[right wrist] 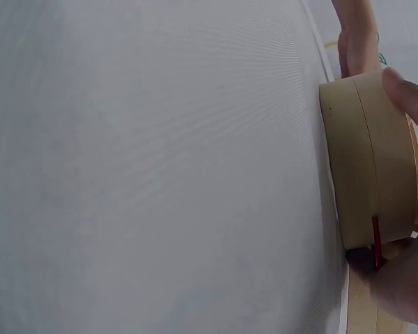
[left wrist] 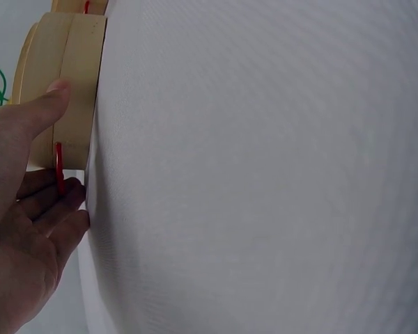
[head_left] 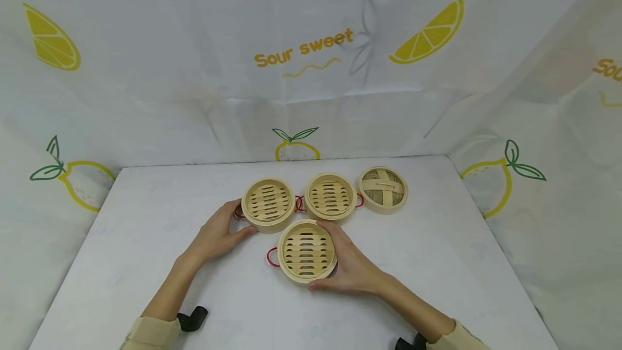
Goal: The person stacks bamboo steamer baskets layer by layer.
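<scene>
Toward the front of the group is a round bamboo steamer basket with a slatted base and a red loop. My right hand grips it from the right, thumb at the near side and fingers at the far side. At the left stands another steamer basket. My left hand holds its left side, the thumb against the wall and the fingers around by the red loop. In the right wrist view, the front basket's wall shows between thumb and fingers.
A third slatted basket sits behind the front one, right of the left basket. Farther right is a woven bamboo lid with a crossed band. All stand on a white table whose back edge meets a lemon-printed sheet.
</scene>
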### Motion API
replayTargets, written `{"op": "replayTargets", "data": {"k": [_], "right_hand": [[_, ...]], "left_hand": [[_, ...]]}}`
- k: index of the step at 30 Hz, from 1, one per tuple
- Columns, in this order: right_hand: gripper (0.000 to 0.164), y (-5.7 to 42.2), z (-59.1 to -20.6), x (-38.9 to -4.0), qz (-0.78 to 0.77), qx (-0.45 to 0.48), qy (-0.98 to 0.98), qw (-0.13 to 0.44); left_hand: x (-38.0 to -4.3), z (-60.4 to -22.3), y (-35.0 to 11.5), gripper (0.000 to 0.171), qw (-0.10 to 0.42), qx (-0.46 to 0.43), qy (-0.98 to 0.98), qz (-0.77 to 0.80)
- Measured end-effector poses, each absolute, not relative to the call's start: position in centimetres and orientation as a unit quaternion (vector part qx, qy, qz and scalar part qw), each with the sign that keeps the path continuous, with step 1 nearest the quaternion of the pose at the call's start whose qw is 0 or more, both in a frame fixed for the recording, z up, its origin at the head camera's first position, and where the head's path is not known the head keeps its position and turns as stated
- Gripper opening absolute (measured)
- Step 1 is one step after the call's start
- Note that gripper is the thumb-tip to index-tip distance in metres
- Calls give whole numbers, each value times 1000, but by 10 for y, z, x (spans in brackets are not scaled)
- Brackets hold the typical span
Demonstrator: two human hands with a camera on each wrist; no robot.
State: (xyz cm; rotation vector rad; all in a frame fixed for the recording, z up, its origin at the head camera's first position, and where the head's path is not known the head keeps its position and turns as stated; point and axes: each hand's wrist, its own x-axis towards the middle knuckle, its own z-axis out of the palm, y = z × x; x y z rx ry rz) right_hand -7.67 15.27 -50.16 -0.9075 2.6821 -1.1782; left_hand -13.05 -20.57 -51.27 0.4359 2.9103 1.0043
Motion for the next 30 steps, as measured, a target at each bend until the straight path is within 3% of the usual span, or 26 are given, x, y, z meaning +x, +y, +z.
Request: {"op": "replayTargets", "data": {"k": [30], "right_hand": [[125, 154, -496, -79, -371, -290, 882, 13]], "left_hand": [[-131, -514, -205, 80, 7, 157, 932, 325]]}}
